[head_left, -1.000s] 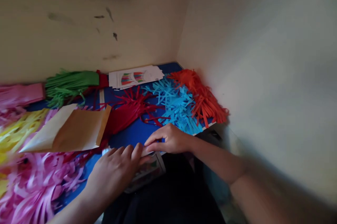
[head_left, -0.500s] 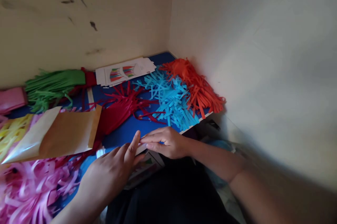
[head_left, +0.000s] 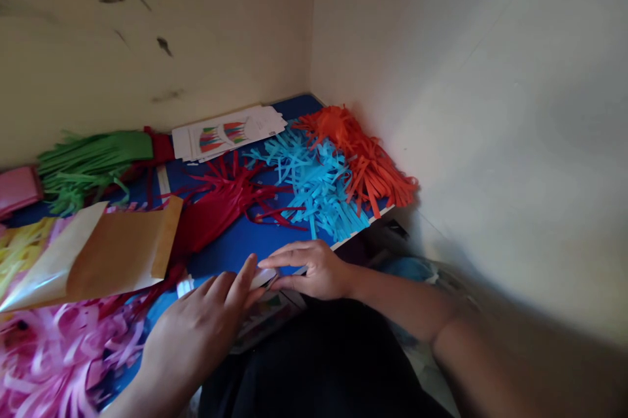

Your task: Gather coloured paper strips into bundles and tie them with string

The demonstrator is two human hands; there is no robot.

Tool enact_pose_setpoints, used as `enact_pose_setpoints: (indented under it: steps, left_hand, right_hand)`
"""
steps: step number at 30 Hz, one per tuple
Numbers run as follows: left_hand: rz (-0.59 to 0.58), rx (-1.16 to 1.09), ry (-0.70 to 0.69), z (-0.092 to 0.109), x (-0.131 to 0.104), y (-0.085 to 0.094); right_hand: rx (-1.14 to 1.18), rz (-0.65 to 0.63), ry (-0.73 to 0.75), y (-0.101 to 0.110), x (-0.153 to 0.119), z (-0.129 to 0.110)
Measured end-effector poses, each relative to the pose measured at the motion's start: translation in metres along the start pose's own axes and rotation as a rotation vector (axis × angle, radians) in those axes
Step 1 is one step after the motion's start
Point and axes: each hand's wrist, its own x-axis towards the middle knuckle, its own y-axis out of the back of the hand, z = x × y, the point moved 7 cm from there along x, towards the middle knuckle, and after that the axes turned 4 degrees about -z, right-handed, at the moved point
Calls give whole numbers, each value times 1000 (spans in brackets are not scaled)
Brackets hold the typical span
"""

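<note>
Both hands meet at the table's near edge, over a printed packet (head_left: 275, 313) that lies partly on a dark-clothed lap. My left hand (head_left: 209, 316) has its fingers pressed on a pale folded edge (head_left: 262, 278) of it. My right hand (head_left: 314, 269) pinches the same edge from the right between thumb and fingers. The packet's lower part shows a coloured print, and my left hand covers some of it. Just beyond the hands lies a red fringed bundle (head_left: 210, 215). Left of them, a brown paper envelope (head_left: 118, 251) with a clear flap rests on pink and yellow fringes.
On the blue table (head_left: 230, 248) lie light-blue fringes (head_left: 314, 176), orange fringes (head_left: 367, 169), green fringes (head_left: 98, 156), pink fringes (head_left: 63, 352) and a stack of printed cards (head_left: 228, 133). Walls stand behind and to the right. Bags (head_left: 407, 267) are below the table's right edge.
My right hand's thumb and fingers have spread a little around the packet's edge, where a pale fold now shows more. The view has shifted slightly.
</note>
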Motion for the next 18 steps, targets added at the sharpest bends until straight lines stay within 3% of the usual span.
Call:
enact_pose_setpoints:
  steps: [6, 13, 18]
  left_hand:
    - [-48, -19, 54, -6, -4, -6]
    - [-16, 24, 11, -7, -17, -13]
    - [-6, 64, -24, -6, -27, -12]
  right_hand:
    - [-58, 15, -6, -2, -3, -1]
    - [-130, -43, 3, -8, -2, 0]
    - [-106, 0, 69, -8, -5, -3]
